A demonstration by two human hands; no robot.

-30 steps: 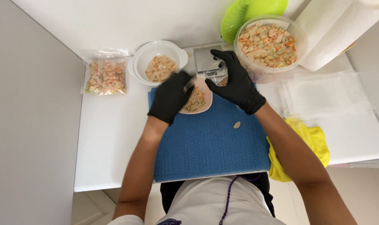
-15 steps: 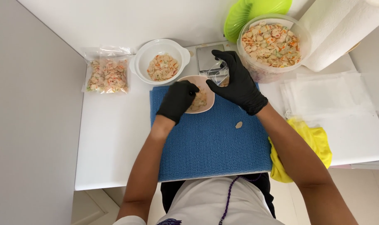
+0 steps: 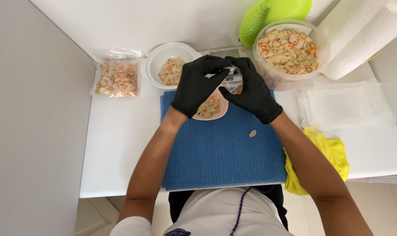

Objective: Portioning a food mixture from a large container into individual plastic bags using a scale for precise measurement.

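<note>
Your two black-gloved hands meet above a small pink dish (image 3: 212, 109) of coloured pasta shells at the far edge of a blue mat (image 3: 222, 153) on the white bench (image 3: 119, 140). Your left hand (image 3: 197, 85) and right hand (image 3: 250, 89) are both closed on a small clear plastic bag (image 3: 230, 78), held between them just over the dish; the bag's contents cannot be made out.

One loose pasta shell (image 3: 252, 133) lies on the mat, apart from the dish, near your right forearm. Beyond your left hand sits a white bowl (image 3: 163, 57) with more shells, and to its left a filled clear bag of pasta (image 3: 116, 78) lies flat on the bench. Beyond your right hand stands a large clear tub (image 3: 290, 50) heaped with shells, with a green lid (image 3: 272, 13) behind it and a roll of paper towel (image 3: 360, 35) to its right. A stack of clear bags (image 3: 347, 113) and a yellow cloth (image 3: 331, 157) lie at your right.
</note>
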